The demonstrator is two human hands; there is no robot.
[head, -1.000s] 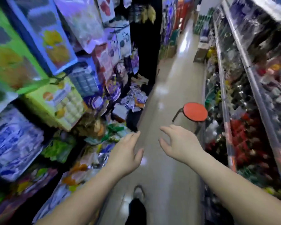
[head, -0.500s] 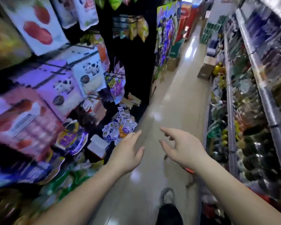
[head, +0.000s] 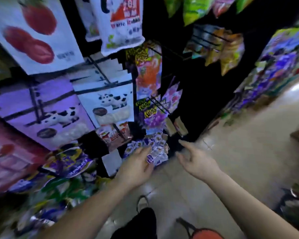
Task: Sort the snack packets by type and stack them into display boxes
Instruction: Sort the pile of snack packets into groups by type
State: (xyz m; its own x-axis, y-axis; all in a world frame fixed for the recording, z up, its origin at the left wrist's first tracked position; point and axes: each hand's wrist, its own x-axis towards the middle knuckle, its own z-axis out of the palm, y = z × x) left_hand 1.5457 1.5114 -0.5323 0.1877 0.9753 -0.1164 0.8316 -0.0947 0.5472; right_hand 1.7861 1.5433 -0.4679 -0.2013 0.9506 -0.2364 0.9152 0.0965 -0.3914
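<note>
A heap of small purple-and-white snack packets (head: 158,149) lies low on the shelf end at the aisle's left. My left hand (head: 136,167) reaches toward it with straight fingers, its fingertips at the heap's near edge and holding nothing. Just right of the heap, my right hand (head: 195,160) hovers with spread, relaxed fingers, empty. A white box (head: 110,161) stands beside the heap, to its left. Motion blur hides finer detail.
Large hanging bags fill the rack on the left, among them cow-print ones (head: 109,104) and strawberry ones (head: 36,33). Crisp bags (head: 224,49) hang at the upper right. The orange stool (head: 205,233) is at my feet. The pale aisle floor (head: 248,152) stretches off to the right.
I have walked forward along the aisle and turned left toward the rack. The small packet heap is now under my hands, and the stool has dropped to the bottom edge of view.
</note>
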